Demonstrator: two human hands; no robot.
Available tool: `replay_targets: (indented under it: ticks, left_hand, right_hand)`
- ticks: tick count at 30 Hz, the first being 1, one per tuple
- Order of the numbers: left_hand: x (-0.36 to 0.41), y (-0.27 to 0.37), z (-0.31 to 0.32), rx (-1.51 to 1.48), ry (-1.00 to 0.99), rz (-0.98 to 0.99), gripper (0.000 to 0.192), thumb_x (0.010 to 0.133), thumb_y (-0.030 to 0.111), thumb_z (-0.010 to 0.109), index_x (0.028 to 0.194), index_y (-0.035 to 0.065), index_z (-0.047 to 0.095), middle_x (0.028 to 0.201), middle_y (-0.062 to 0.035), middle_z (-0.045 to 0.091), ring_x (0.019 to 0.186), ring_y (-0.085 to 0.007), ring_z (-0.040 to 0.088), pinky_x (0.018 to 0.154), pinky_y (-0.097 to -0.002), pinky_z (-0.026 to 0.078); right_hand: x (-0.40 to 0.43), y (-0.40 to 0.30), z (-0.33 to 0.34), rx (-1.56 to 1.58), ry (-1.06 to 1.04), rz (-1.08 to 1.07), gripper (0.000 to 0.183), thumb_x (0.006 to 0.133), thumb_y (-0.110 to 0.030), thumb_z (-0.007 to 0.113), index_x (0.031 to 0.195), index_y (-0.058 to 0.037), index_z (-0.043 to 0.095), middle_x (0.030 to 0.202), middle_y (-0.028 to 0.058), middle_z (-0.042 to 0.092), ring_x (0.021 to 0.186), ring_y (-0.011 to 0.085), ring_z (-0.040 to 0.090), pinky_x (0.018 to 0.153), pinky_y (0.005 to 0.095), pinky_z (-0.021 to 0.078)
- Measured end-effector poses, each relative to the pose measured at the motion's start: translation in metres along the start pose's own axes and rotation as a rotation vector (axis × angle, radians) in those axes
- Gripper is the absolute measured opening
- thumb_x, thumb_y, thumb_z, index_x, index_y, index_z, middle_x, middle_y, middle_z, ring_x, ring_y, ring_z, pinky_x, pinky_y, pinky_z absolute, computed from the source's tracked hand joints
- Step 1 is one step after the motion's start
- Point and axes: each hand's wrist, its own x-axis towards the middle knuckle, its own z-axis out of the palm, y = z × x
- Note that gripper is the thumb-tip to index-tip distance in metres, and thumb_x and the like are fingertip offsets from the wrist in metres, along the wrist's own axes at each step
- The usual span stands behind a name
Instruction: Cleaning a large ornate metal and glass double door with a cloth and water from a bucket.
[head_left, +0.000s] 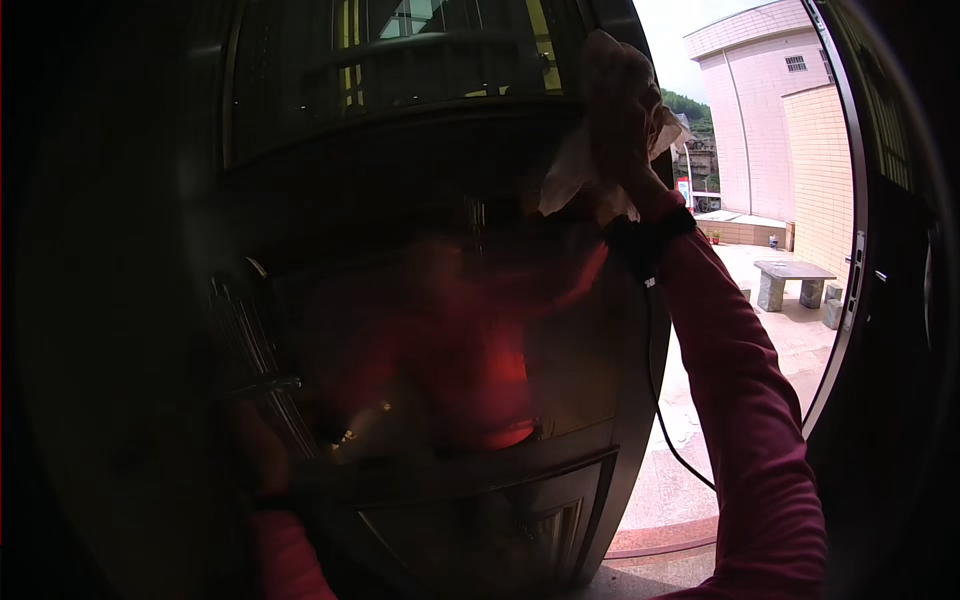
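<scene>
A dark, glossy door (637, 352) fills the middle of the view, standing ajar. My right hand (626, 139) is raised at its upper right edge and grips a pale cloth (566, 176), whose loose end hangs down against the panel. Lower left, in deep shadow, my left hand (261, 442) is close to a long, shiny metal door handle (262, 352). Whether its fingers touch the handle or the door is too dark to tell. A red-sleeved figure is mirrored in the door's surface.
A black cable (660, 420) runs from a black device strapped at my right wrist (634, 244). The metal-edged door frame (855, 285) borders the opening at right. Outside are a stone table (795, 270), stone stools (832, 311) and a tiled building (750, 135). A reddish threshold step (664, 538) crosses below.
</scene>
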Motion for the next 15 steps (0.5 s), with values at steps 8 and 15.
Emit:
replay_targets:
  ticks: [8, 15]
  left_hand:
    - [0.006, -0.037, 0.006, 0.132, 0.011, 0.103, 0.040, 0.098, 0.027, 0.030, 0.106, -0.0052, 0.052, 0.109, -0.0223, 0.054, 0.105, -0.0344, 0.049, 0.091, -0.0382, 0.036]
    - [-0.007, 0.016, -0.004, 0.632, -0.065, 0.321, 0.026, 0.094, 0.014, 0.032, 0.101, -0.0028, 0.050, 0.100, -0.0228, 0.053, 0.098, -0.0392, 0.050, 0.083, -0.0423, 0.040]
  right_hand:
    - [0.004, -0.040, 0.024, -0.028, 0.057, 0.097, 0.028, 0.085, -0.016, 0.052, 0.108, -0.0003, 0.057, 0.113, 0.0176, 0.049, 0.104, 0.0305, 0.047, 0.086, 0.0386, 0.0400]
    - [0.015, -0.230, 0.013, 0.495, -0.328, -0.026, 0.045, 0.077, -0.032, 0.056, 0.118, -0.0142, 0.053, 0.124, 0.0139, 0.041, 0.116, 0.0340, 0.041, 0.092, 0.0455, 0.0352]
